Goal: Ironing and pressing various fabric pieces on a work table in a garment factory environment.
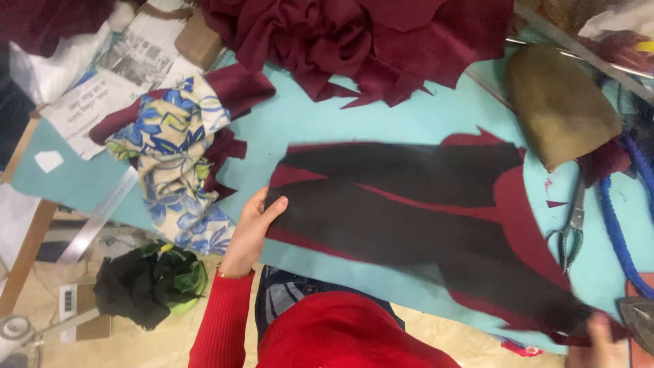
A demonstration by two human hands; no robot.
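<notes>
Left hand (251, 228) pinches 1 end of the floppy dark fabric piece (409, 218) lying on the turquoise tabletop (381, 119), right hand (603, 337) grips the far end; looks light, best held by edges.

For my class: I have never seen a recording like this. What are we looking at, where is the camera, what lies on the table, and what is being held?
This is one view, from a camera on a person's head, looking down. No machine: two bare hands. The left hand, in a red sleeve, grips one end of a dark fabric piece; the right hand, partly out of frame, grips the other end. Under it lies maroon cloth on a turquoise table. Around it lie floral cloth, scissors, a blue cord, a ruler and newspaper.
</notes>
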